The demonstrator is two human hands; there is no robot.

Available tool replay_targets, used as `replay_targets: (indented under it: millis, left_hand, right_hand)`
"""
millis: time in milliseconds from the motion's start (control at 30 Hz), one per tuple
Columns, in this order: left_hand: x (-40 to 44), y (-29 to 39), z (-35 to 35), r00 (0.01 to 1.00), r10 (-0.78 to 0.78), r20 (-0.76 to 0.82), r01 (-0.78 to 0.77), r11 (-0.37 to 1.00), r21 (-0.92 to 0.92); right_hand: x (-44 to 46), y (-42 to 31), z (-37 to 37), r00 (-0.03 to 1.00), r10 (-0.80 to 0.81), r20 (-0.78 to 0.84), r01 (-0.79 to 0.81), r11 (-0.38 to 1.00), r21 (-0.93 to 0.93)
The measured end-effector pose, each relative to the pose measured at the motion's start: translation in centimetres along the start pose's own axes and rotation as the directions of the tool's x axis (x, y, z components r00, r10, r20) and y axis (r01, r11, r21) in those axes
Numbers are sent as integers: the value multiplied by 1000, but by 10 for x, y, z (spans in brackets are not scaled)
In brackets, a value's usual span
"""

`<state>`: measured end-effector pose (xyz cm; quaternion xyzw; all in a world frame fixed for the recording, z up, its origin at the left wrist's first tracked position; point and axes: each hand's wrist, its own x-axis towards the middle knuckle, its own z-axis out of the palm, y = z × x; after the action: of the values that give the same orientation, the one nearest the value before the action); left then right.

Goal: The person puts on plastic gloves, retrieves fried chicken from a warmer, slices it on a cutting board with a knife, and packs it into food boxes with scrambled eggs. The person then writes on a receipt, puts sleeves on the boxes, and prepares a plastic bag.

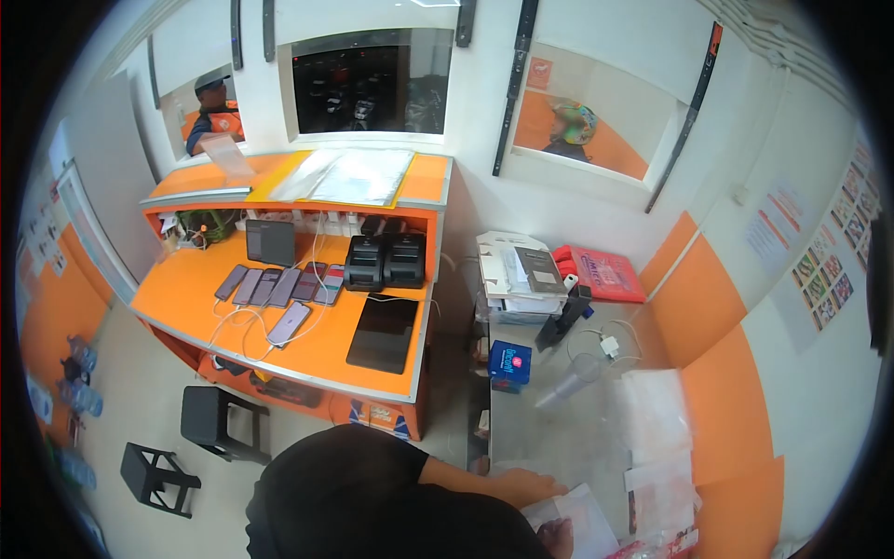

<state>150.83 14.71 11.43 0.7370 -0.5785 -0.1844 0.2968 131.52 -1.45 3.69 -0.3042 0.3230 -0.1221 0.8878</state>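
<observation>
My left hand (526, 486) reaches over the grey table, its fingers bent down onto the upper edge of a white sheet (591, 529). Lower down, my right hand (557, 538) is closed at the near side of the same sheet, partly cut off by my black sleeve. Whether the sheet is paper or a thin bag I cannot make out. Beside it lie clear plastic packets (663, 494) and a stack of white plastic bags (652, 419).
Farther up the grey table (596, 429) are a blue box (510, 365), a clear cylinder (570, 380), a charger with cable (609, 347), papers and a red bag (605, 275). An orange desk (317, 349) holds several phones and a tablet (384, 334). Black stools (219, 424) stand left. People sit beyond the windows.
</observation>
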Motion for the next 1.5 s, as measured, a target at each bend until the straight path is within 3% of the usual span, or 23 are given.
replay_targets:
  millis: [33, 67, 133, 267, 333, 400, 433, 467, 500, 533, 600, 633, 700, 833, 900, 933, 1000, 1100, 1233, 1300, 1333, 1400, 1500]
  left_hand:
    - [1, 0, 1, 1000, 5, 2, -5, 1000, -1]
    - [2, 0, 1, 998, -51, 29, 49, 997, 55]
    - [4, -6, 8, 993, -107, 52, 101, 988, 114]
    - [7, -12, 13, 990, -88, 107, 72, 986, 148]
    - [7, -19, 16, 985, -81, 155, 63, 991, 116]
    - [7, -36, 37, 984, 172, 53, -173, 985, 19]
    - [14, -36, 48, 984, 171, 53, -173, 985, 21]
    - [26, -33, 56, 982, 177, -64, -188, 946, -263]
    - [31, -27, 55, 973, 148, -175, -219, 825, -522]
    - [31, -25, 54, 974, 147, -169, -216, 824, -524]
    - [28, -8, 38, 999, 32, 26, -6, 741, -671]
    - [30, -11, 43, 999, 37, 26, -9, 740, -673]
    - [35, -21, 48, 994, -103, 18, 96, 834, -543]
    - [30, -23, 43, 999, -47, 29, 55, 806, -590]
    - [27, -13, 39, 992, -117, 48, 123, 798, -590]
    - [26, -12, 39, 992, -119, 50, 125, 796, -593]
    - [29, -10, 40, 995, -98, -14, 78, 861, -502]
    - [31, -18, 47, 995, -15, -94, -19, 937, -348]
    - [30, -1, 39, 999, 38, 33, -22, 917, -399]
    - [27, 17, 29, 982, -143, 120, 187, 757, -626]
    - [28, 16, 32, 982, -135, 130, 187, 757, -626]
    - [31, 3, 43, 990, -13, 142, 98, 786, -611]
    - [37, -8, 53, 994, 20, 111, 37, 874, -484]
  right_hand:
    - [4, 3, -15, 962, -8, 272, 26, 998, -62]
    - [3, 2, -12, 963, -13, 269, 30, 998, -60]
    - [-2, -1, 12, 962, -220, -160, 193, 966, -171]
    - [-10, -9, 28, 888, -340, -309, 297, 938, -179]
    - [-16, -15, 31, 846, -430, -315, 225, 823, -521]
    - [-4, -15, 11, 850, -422, -313, 197, 809, -554]
    - [5, -13, -2, 853, -416, -314, 171, 793, -584]
    - [17, -9, -10, 854, -415, -314, 172, 794, -583]
    - [28, -4, -17, 896, -408, -176, 203, 729, -653]
    - [33, 2, -26, 923, -383, -41, 242, 659, -712]
    - [2, -12, 43, 935, -351, 46, 281, 657, -699]
    - [-9, -17, 71, 936, -322, 145, 330, 651, -684]
    - [-1, -15, 66, 933, -343, 107, 324, 672, -666]
    - [-13, -27, 66, 893, -413, 181, 397, 529, -750]
    - [-24, -33, 74, 960, -276, 39, 208, 614, -761]
    - [-18, -29, 63, 961, -274, 36, 203, 614, -763]
    - [-3, -19, 41, 975, -210, -72, 123, 778, -616]
    - [-12, -17, 61, 942, -337, -7, 268, 759, -593]
    - [-17, -25, 43, 964, -262, 49, 227, 710, -667]
    - [4, -12, 25, 971, -179, 157, 237, 792, -563]
    - [11, -4, 20, 972, -185, 147, 236, 795, -559]
    - [17, 11, 23, 941, -297, 160, 337, 857, -390]
    - [11, 6, 32, 948, -291, 131, 319, 865, -386]
